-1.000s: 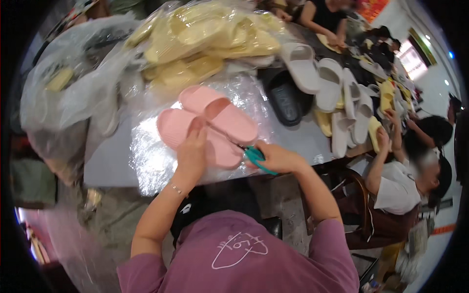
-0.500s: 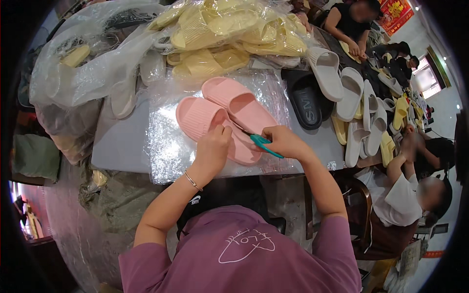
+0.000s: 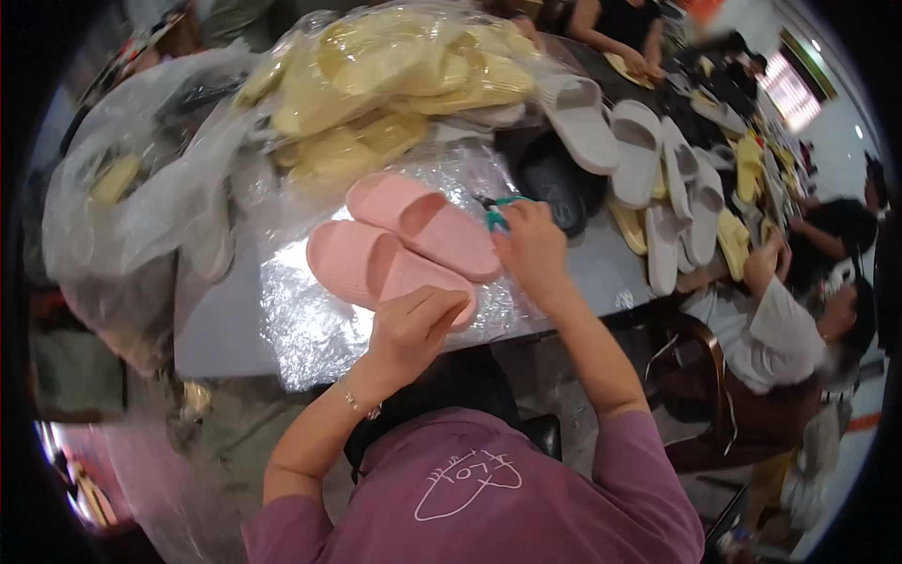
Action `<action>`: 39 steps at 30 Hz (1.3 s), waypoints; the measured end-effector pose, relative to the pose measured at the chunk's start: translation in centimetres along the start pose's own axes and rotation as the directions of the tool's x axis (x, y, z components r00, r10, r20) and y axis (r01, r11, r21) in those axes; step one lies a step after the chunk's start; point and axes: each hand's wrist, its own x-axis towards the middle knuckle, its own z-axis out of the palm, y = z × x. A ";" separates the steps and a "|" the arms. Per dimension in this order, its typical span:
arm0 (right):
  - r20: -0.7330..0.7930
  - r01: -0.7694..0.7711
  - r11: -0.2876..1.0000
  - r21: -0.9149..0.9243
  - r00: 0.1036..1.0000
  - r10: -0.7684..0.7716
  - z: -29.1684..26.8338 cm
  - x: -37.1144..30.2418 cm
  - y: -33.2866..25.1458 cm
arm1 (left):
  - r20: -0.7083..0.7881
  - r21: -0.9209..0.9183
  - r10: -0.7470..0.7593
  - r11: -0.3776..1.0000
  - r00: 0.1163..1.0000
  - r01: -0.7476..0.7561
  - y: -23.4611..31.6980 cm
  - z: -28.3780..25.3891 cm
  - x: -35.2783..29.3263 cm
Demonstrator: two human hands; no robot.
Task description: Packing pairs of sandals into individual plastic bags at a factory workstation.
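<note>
Two pink ridged slide sandals lie side by side on a stack of clear plastic bags point(image 3: 291, 324). My left hand point(image 3: 411, 329) is pinched closed over the heel of the nearer pink slide point(image 3: 399, 268); whatever its fingertips hold, if anything, is too small to make out. Beyond the heel of the farther pink slide point(image 3: 427, 226), my right hand point(image 3: 536, 249) is closed on small teal-handled snips point(image 3: 496, 218), with their dark blades pointing away to the left above the plastic. The fingers partly cover the handles.
Bagged yellow slides point(image 3: 404, 70) are heaped at the back of the grey table point(image 3: 216, 324). A black slide point(image 3: 564, 183) lies right of my right hand, beside several pale grey slides point(image 3: 637, 155). Clear plastic wrap point(image 3: 141, 207) hangs at the left. A co-worker in white point(image 3: 752, 324) sits at the right.
My right hand has carried the snips away from the pink slides, farther back. My left hand has drawn from the strap toward the heel, nearer to me. The view has shifted slightly.
</note>
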 end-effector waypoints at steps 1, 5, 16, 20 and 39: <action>0.011 0.009 1.000 0.022 1.000 -0.009 0.2 -0.5 -1.0 | 0.037 -0.023 0.024 0.999 0.999 -0.023 0.2 0.1 0.3; -0.005 -0.004 0.813 0.582 1.000 0.009 1.4 -3.1 -2.6 | 0.034 -0.049 -0.046 0.998 0.998 0.047 0.7 1.0 1.0; 0.685 -0.771 -0.065 0.633 0.598 -0.416 -3.1 -16.4 7.6 | 0.581 -0.114 -0.218 0.932 0.784 0.344 3.5 4.8 1.8; 0.812 -0.897 0.141 0.419 0.440 0.384 4.8 -23.7 18.7 | 0.564 0.262 -0.044 0.957 0.825 -0.128 0.7 2.8 2.4; 0.731 -0.502 0.631 0.591 0.664 -0.157 -16.2 -14.4 9.2 | 0.164 0.485 -0.382 0.834 0.910 0.263 -8.5 -4.1 2.8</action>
